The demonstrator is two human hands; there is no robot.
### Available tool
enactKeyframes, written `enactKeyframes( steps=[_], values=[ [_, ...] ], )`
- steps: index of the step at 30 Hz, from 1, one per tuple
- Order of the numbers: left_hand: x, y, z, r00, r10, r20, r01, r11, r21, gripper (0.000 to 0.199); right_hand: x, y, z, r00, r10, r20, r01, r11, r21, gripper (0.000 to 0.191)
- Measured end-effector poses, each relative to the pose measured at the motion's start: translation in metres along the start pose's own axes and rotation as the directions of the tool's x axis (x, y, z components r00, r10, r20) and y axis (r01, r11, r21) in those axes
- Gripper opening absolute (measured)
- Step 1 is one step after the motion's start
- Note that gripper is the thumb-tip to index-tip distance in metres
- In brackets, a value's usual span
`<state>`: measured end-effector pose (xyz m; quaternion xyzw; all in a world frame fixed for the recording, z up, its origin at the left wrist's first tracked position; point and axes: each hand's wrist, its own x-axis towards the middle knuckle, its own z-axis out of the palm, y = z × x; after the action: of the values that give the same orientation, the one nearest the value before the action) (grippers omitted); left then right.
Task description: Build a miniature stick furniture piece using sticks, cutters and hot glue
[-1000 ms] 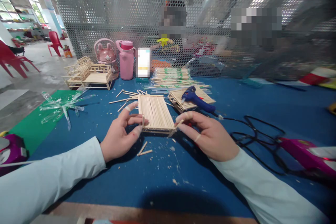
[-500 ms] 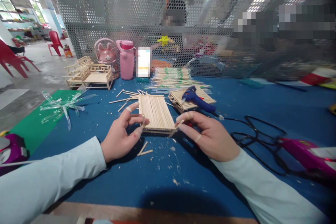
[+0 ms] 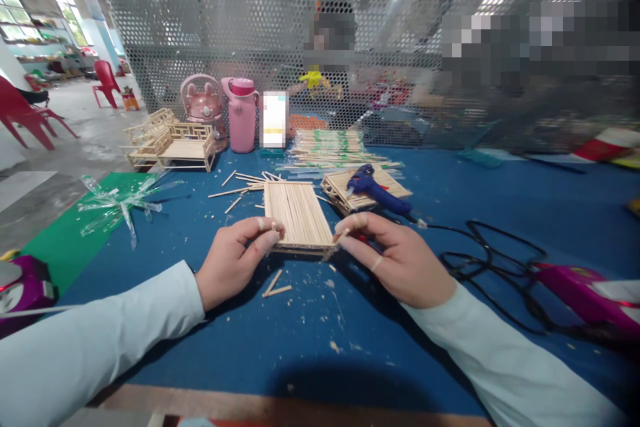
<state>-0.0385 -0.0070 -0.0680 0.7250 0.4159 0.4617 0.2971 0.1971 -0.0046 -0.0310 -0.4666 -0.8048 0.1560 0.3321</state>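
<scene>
A small panel of pale wooden sticks (image 3: pixel 299 213) lies on the blue table mat, in front of me. My left hand (image 3: pixel 239 255) pinches a short upright stick at the panel's near left corner. At the near right corner, my right hand (image 3: pixel 395 253) holds another short stick (image 3: pixel 343 236) between thumb and forefinger; it leans outward. Two short loose sticks (image 3: pixel 278 291) rest just below the panel. Behind it on the right, a blue glue gun (image 3: pixel 373 188) lies across a second stick panel (image 3: pixel 334 191).
More loose sticks (image 3: pixel 245 179) and bundled sticks (image 3: pixel 327 147) lie farther back. Stick-built furniture (image 3: pixel 187 147), a pink bottle (image 3: pixel 242 117) and a lit phone (image 3: pixel 274 120) stand along the mesh screen. Black cable (image 3: pixel 480 273) coils at right; clear plastic strips (image 3: pixel 120 203) lie left.
My left hand's fingers have closed in around the short stick at the near left corner, the forefinger coming down from the panel's left edge. My right hand has hardly moved.
</scene>
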Motion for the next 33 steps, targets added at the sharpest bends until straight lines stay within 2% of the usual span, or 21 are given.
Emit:
enactKeyframes(
  steps=[10, 33],
  values=[
    [0.0031, -0.0013, 0.0022, 1.0, -0.022, -0.022, 0.022, 1.0, -0.018, 0.022, 0.0006, -0.0017, 0.0009, 1.0, -0.012, -0.013, 0.012, 1.0, 0.008, 0.009],
    [0.0033, 0.0007, 0.0011, 1.0, 0.021, -0.015, -0.021, 1.0, 0.024, 0.021, 0.0003, -0.001, 0.0012, 1.0, -0.002, -0.01, 0.002, 1.0, 0.015, 0.011]
  ],
)
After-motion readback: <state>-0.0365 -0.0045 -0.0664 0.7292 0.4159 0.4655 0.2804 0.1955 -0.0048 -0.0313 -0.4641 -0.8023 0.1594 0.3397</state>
